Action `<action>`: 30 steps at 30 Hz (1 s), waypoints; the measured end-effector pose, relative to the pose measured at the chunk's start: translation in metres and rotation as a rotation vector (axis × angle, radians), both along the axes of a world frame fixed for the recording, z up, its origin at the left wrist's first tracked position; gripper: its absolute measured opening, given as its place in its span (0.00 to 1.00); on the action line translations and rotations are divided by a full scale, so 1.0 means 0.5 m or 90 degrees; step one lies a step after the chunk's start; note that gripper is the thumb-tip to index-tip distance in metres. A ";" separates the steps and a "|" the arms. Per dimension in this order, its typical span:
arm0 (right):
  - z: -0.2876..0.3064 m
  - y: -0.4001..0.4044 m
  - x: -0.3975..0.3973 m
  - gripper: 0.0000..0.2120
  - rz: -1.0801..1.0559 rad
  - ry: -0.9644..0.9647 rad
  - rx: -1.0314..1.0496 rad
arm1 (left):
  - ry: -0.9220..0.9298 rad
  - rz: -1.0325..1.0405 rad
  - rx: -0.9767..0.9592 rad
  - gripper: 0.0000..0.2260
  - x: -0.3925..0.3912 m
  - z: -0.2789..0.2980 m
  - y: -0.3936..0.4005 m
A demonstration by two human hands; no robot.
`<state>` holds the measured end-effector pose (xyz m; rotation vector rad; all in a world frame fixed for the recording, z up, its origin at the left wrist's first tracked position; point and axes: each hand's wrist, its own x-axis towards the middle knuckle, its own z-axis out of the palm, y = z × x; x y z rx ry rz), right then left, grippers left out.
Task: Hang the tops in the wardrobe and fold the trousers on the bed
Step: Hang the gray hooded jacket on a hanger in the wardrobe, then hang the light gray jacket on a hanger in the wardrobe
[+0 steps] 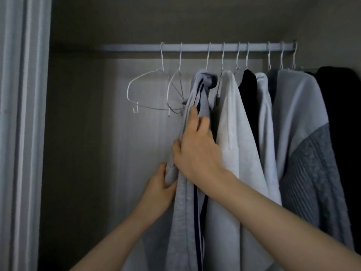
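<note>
A: Left edge first?
B: Wardrobe door frame (23, 133), cut off by the picture's left side. Then bare back panel (88, 133), open room there. Rail (187, 47) above, two empty wire hangers (148, 90) on it, overlapping, hard to separate.

A: Hands?
B: Left hand (158, 190) low, fingers curled round a bunched fold of the grey top (183, 202). Right hand (197, 147) higher, crossing over it, thumb on the top's left edge, fingers pushed between that top and the white top (232, 133) beside it. Fingertips partly hidden in cloth, so can't tell whether they grip.

A: Where's the grey top?
B: Hanging on the rail, third hook along, collar bunched, dark stripe down the front. Its hanger is hidden by fabric.

A: Further right?
B: Black garment (249, 89), thin pale one (263, 114), grey two-tone sweater (304, 143), touching each other. Dark garment (343, 114) at the right edge, cut off. All hems run out the bottom.

A: Labels, writing?
B: None readable.
</note>
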<state>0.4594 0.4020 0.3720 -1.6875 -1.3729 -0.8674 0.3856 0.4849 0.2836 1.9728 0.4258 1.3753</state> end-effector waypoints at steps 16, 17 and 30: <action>-0.233 -0.179 0.003 0.34 0.302 0.071 -0.063 | 0.122 0.300 -0.125 0.05 -0.166 -0.168 -0.179; -0.254 -0.202 0.002 0.33 0.336 0.081 -0.069 | 0.109 0.323 -0.147 0.06 -0.175 -0.182 -0.215; -0.520 -0.508 -0.061 0.26 0.721 0.168 -0.314 | 0.016 0.677 -0.275 0.06 -0.265 -0.374 -0.791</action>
